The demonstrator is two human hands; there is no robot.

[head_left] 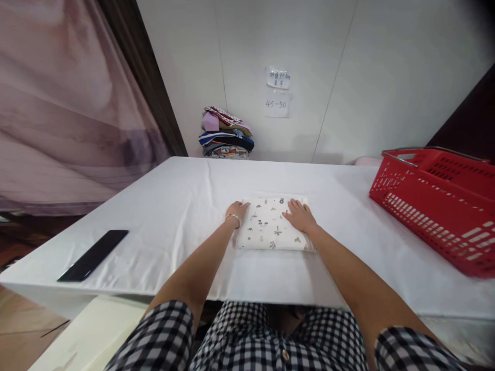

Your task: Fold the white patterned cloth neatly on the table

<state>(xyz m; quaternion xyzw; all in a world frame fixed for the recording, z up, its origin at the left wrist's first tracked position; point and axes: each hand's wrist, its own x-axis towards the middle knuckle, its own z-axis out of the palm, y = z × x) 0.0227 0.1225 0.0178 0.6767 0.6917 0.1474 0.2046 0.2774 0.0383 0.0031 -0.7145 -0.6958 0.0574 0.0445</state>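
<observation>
Black-and-white checked shirt (247, 335) with short sleeves and a front button (285, 354); thin bracelet (234, 218) on the left wrist.

I am looking at a garment-folding workstation: white cloth-covered table (174, 206), stack of folded multicoloured clothes (226, 135) sitting against the white panel wall, red plastic shopping basket (436, 206), handwritten paper labels (278, 91) hanging on the wall.

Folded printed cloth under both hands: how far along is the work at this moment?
Looks done: the printed cloth lies as a neat folded rectangle on the white table. In hand: left hand and right hand rest flat on it. Left: it sits apart from the clothes pile and red basket.
</observation>
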